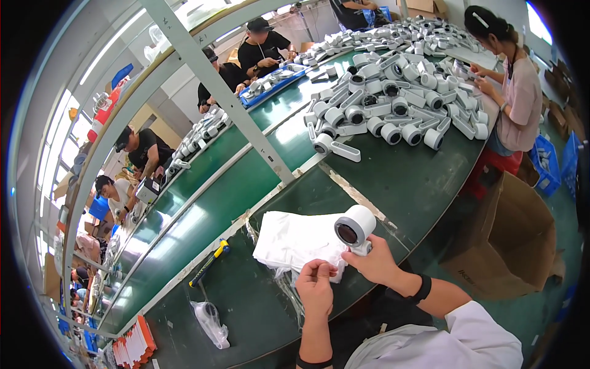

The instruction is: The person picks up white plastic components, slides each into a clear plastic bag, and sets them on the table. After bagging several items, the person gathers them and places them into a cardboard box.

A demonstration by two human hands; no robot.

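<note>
In my right hand (376,261) is a white handheld device (356,226) with a short, thick round head, a grey ring and a dark round opening, like a small fan or dryer. The fingers wrap its handle, and the head points up and to the left. My left hand (316,288) is closed in a pinch just left of the handle, at the near edge of a stack of white bags (286,240). Whether a bag edge sits between those fingertips is hidden. Crumpled clear plastic (289,289) hangs by the stack's near side.
A yellow-and-black tool (209,263) and a device wrapped in clear plastic (211,324) lie on the left. Orange-and-white flat boxes (135,344) stand at lower left. Many like devices (393,104) are heaped ahead. A metal post (215,89) rises ahead; a carton (507,237) stands right. Co-workers sit around.
</note>
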